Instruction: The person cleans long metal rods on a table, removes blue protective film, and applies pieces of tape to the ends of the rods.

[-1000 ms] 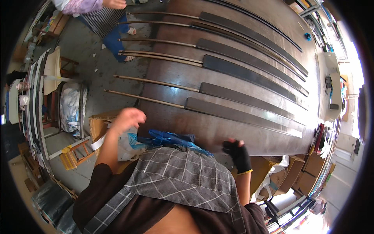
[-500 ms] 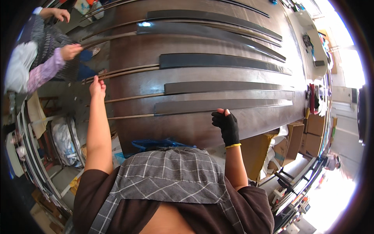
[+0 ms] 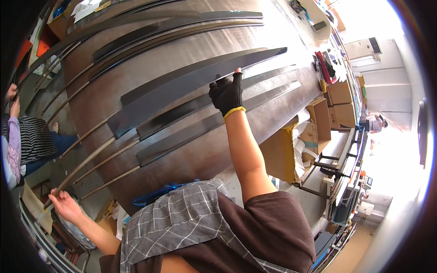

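Observation:
My left hand [image 3: 68, 208] is closed round the end of a thin brown rod [image 3: 86, 160], beyond the table's left edge. The rod runs up to a long dark flat strip [image 3: 173, 95], which slants across the table toward the far right. My right hand [image 3: 226, 94], in a black glove with a yellow cuff and a bare thumb tip, lies at the near edge of that strip with its thumb spread from the fingers. Nearer me, two more dark strips, one a black strip [image 3: 175, 117] and one a grey strip [image 3: 182, 136], lie with rods at their left ends.
At far left a co-worker's hands [image 3: 12, 98] hold a long dark band [image 3: 114, 22] that arches over the brown table [image 3: 154, 172]. More strips lie on the table's far part. Cardboard boxes [image 3: 277, 152] stand off its right side. Blue plastic [image 3: 157, 193] hangs at the near edge.
My view has turned to the right. My left hand has taken a rod leftward and nearer me, and its strip has shifted. The gloved hand has reached farther over the table. The co-worker's band has risen.

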{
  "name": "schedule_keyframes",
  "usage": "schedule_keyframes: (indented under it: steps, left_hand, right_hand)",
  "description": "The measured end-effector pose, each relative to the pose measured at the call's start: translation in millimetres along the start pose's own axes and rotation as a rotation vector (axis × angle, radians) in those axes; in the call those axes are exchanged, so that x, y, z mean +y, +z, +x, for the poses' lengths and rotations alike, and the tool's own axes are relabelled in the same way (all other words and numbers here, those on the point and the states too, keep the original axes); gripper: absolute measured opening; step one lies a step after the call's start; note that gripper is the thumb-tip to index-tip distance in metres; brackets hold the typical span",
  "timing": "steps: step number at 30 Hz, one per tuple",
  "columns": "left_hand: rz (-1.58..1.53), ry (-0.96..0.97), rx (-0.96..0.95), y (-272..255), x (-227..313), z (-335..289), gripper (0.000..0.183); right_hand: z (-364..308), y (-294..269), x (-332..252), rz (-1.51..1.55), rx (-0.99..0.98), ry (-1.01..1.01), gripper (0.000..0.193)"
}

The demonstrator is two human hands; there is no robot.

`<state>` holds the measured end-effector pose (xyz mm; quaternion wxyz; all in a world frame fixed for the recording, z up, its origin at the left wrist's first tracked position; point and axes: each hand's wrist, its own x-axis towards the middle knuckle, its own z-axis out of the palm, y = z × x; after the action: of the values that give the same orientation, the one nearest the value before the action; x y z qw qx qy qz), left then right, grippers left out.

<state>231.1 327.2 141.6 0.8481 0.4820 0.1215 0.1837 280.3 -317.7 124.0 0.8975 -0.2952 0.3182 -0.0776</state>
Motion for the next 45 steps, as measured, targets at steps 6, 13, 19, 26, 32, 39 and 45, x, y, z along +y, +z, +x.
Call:
schedule_keyframes:
  steps: [6, 13, 19, 26, 32, 39, 45]
  left_hand:
    - [0.036, -0.186, 0.155, -79.6, -21.3, -47.8, 0.029]
    - [0.109, -0.471, 0.306, -159.0, -90.2, -123.6, 0.027]
    - [0.251, -0.563, 0.294, -153.5, -95.0, -128.8, 0.024]
    - [1.331, 0.386, 0.074, -43.9, -88.1, -157.0, 0.031]
    - [1.368, 0.459, -0.820, 44.3, -121.2, -177.8, 0.024]
    - [1.360, 0.498, -0.866, 45.9, -122.5, -175.7, 0.026]
    - [1.359, 0.497, -0.894, 49.4, -122.0, -177.9, 0.023]
  right_hand:
    - [-67.9, -35.4, 38.5, -0.114, 0.270, -0.023, 0.056]
    - [-122.6, -164.0, 55.3, -0.424, 0.365, 0.078, 0.052]
    - [-153.9, -147.3, 29.5, -1.297, 0.407, 0.084, 0.053]
    - [-121.8, -172.6, 30.4, -2.158, 0.153, -0.994, 0.073]
    - [-115.7, -169.3, 90.4, -2.175, -0.044, -1.038, 0.089]
    - [-196.4, -68.5, 276.2, -1.753, -0.589, -0.994, 0.109]
    - [-194.4, -68.4, 248.3, -1.753, -0.504, -0.887, 0.103]
